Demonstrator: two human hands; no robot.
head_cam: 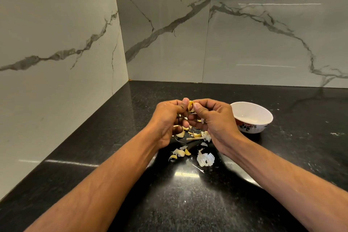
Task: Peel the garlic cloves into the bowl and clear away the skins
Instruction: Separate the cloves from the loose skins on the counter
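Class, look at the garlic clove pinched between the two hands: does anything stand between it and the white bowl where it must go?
Only the right hand itself lies between the garlic clove and the bowl. The countertop around the bowl shows nothing else in the way.

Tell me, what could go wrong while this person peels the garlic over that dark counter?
The garlic clove is pinched between the fingertips of the left hand and right hand above the counter, not above the white bowl off to the right, so if it slips it would likely land among the skins. The loose skins are thin and scattered and could drift or be missed at cleanup.
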